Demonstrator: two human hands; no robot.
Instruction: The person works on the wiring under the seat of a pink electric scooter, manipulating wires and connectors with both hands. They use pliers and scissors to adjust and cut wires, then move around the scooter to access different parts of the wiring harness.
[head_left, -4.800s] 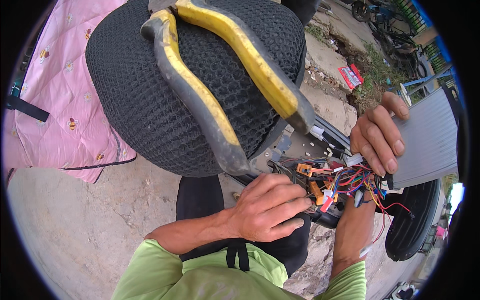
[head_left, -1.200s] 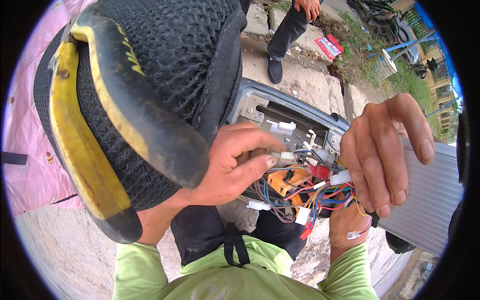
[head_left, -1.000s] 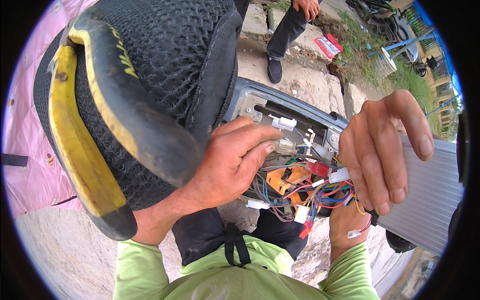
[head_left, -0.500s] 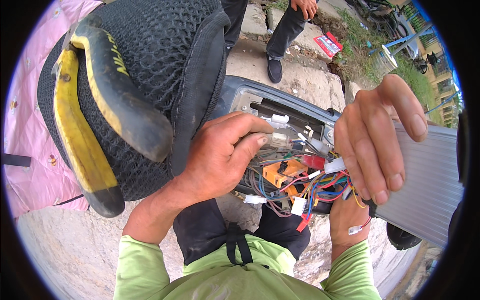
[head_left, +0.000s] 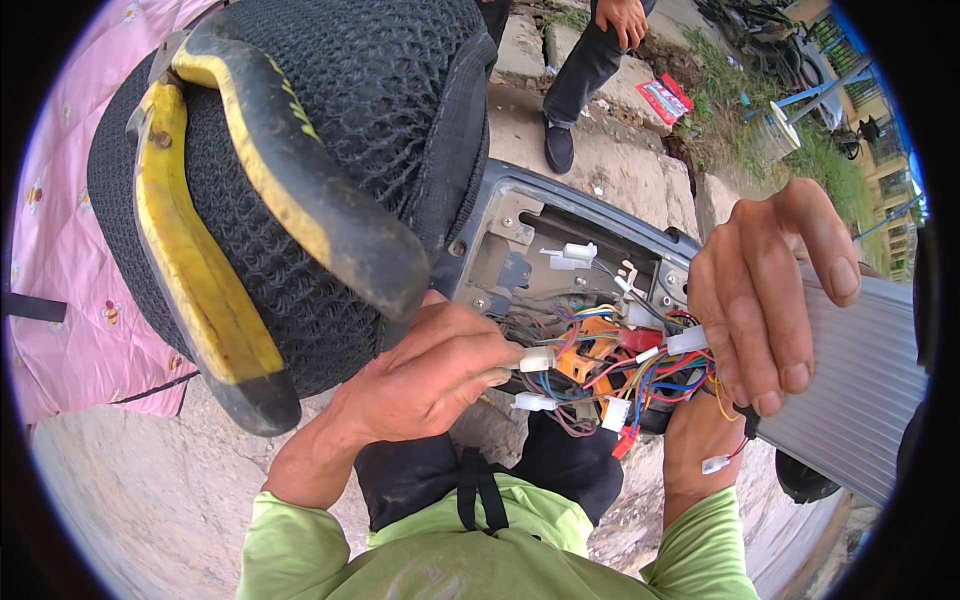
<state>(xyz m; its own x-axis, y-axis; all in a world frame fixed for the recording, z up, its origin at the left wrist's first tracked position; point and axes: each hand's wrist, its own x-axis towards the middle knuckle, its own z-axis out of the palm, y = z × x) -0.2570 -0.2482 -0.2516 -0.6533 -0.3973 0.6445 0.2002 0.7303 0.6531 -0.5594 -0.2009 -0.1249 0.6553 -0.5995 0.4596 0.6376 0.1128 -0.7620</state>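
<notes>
My left hand (head_left: 430,375) is closed, its thumb and forefinger pinching a white plastic wire connector (head_left: 536,359). My right hand (head_left: 765,295) has curled fingers, with the forefinger lifted; its thumb and palm are hidden. Another white connector (head_left: 688,340) runs in behind those fingers, beside the left end of a silver finned metal box (head_left: 850,385). What this hand grips is unclear. Between my hands lies a tangle of coloured wires (head_left: 665,378), with a red connector (head_left: 638,340) and an orange plastic part (head_left: 575,365) among them.
Behind the wires is an open dark compartment (head_left: 505,255) with a grey frame. Yellow-and-black pliers (head_left: 205,290) lie on a black mesh-covered seat (head_left: 330,130) at left, above pink quilted cloth (head_left: 60,270). Another person's leg (head_left: 585,75) stands on the paving beyond.
My left hand has drawn the white connector away from the compartment, down toward me. My right hand stays almost where it was. The whole view has shifted slightly.
</notes>
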